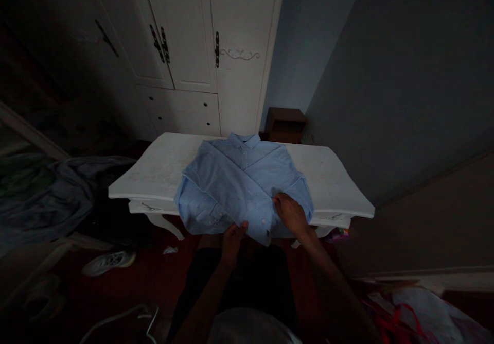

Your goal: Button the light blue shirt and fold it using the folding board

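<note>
A light blue button shirt (235, 182) lies on a small white table (339, 179), collar at the far side and both sleeves folded across its front. My left hand (233, 236) grips the shirt's bottom hem at the table's near edge, fingers curled under the cloth. My right hand (290, 212) rests on the lower right part of the shirt, fingers bent and pinching the fabric by the button placket. The hem hangs slightly over the table edge.
A white wardrobe (200, 50) stands behind the table, and a brown stool (286, 123) sits beside it. Dark bedding (57, 189) lies at the left. A white shoe (108, 262) is on the red floor. Bags (417, 313) are at the lower right.
</note>
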`<state>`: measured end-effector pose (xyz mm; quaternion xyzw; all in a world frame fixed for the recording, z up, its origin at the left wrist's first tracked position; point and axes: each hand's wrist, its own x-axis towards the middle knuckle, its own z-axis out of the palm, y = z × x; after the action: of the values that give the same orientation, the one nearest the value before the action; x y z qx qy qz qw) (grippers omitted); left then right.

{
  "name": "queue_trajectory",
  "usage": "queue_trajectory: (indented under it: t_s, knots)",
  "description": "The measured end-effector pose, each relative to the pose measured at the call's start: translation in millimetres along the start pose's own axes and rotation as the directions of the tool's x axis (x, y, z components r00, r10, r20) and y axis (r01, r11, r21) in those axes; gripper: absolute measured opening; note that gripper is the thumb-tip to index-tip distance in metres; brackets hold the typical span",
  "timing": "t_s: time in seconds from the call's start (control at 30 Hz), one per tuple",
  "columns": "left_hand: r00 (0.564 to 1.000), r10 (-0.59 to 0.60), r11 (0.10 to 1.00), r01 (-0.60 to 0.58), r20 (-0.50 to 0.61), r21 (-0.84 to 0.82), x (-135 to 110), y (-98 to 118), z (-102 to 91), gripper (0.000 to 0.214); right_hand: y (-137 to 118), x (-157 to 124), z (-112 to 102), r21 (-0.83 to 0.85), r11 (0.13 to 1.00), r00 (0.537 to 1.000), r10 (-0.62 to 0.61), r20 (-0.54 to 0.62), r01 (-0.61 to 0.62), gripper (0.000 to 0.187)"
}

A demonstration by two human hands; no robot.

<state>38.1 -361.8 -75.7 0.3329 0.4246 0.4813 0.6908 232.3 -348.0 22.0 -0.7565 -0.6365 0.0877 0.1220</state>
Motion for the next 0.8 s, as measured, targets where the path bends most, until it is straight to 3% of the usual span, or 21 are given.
queue_trajectory:
  t_s: [0.17, 0.43, 0.63, 0.8]
  knots:
    - [0.997, -0.017, 1.000, 0.017, 0.071, 0.001, -7.1, -1.2, 10.9, 0.045, 6.1, -14.7, -2.7, 0.139, 0.990, 0.996, -0.004, -0.086, 0.016, 0.024]
    - [0.990, -0.118, 0.992, 0.114, 0.072, 0.062, -3.6, -8.5, 18.9, 0.045, 0.0, -30.2, 8.0, 0.082, 0.993, 0.997, 0.082, -0.005, -0.082, 0.032]
    - [0.976, -0.168, 0.966, 0.191, 0.140, -0.175, -3.0, -4.7, 25.0, 0.045, -12.5, -37.2, 4.3, -0.045, 0.987, 0.986, 0.159, 0.045, -0.157, 0.039]
    - [0.962, -0.203, 0.940, 0.243, 0.182, -0.239, -4.2, -3.5, 28.7, 0.052, -15.1, -43.0, 8.5, -0.015, 0.988, 0.987, 0.153, 0.050, -0.153, 0.033]
